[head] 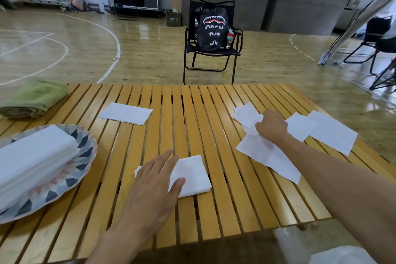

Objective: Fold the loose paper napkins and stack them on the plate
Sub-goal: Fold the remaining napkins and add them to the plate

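A patterned plate (83, 146) at the left edge of the slatted wooden table carries a stack of folded white napkins (34, 156). My left hand (154, 182) lies flat with straight fingers on a folded napkin (192, 176) near the table's middle. My right hand (271, 125) grips a loose, crumpled napkin (267, 154) at the right. Another folded napkin (126, 113) lies farther back. Two flat napkins (330, 130) lie to the right of my right hand.
A rolled green towel (34, 97) lies at the table's far left corner. Beyond the table's far edge stands a black folding chair (211, 51) with a black backpack on it. The wooden table (214, 210) ends close to my body.
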Demonstrator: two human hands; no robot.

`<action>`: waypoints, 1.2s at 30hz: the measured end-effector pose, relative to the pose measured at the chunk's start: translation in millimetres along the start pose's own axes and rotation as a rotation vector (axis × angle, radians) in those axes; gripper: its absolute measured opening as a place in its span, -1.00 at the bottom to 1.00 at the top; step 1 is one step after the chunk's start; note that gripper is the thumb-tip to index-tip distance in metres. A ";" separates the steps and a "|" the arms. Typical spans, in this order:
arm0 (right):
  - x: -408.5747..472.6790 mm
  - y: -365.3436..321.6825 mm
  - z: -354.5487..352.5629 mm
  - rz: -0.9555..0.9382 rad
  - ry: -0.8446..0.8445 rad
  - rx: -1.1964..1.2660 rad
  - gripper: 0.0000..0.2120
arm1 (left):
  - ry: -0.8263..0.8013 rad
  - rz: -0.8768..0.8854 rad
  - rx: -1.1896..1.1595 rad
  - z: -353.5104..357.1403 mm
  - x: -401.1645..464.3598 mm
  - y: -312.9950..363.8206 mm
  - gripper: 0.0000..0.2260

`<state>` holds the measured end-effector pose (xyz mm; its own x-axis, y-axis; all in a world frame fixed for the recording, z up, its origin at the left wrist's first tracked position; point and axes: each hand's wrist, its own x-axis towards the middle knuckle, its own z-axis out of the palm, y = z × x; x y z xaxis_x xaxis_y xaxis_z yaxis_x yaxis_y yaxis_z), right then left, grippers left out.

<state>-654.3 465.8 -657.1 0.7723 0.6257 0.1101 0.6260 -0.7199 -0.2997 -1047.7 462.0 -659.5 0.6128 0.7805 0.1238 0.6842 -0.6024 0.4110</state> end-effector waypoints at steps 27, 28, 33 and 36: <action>-190.1 -84.4 -81.2 0.087 -0.968 1.451 -0.69 | 0.455 0.264 -0.110 -13.0 -5.9 5.7 -0.27; -189.7 -83.4 -78.3 0.091 -0.977 1.457 -0.67 | 0.464 0.272 -0.157 -13.9 -6.5 6.0 -0.39; -183.8 -75.5 -60.2 0.105 -0.931 1.475 -0.44 | 0.296 0.024 -0.673 -24.6 -7.6 13.3 -0.89; -181.8 -67.3 -51.7 0.024 -1.030 1.484 -0.27 | 0.284 -0.117 -0.965 -29.2 -4.7 15.1 -0.94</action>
<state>-831.2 385.0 -608.0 0.0475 0.9519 -0.3026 -0.4365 -0.2527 -0.8635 -1051.8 454.1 -627.4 0.3596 0.9127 0.1941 0.0457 -0.2250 0.9733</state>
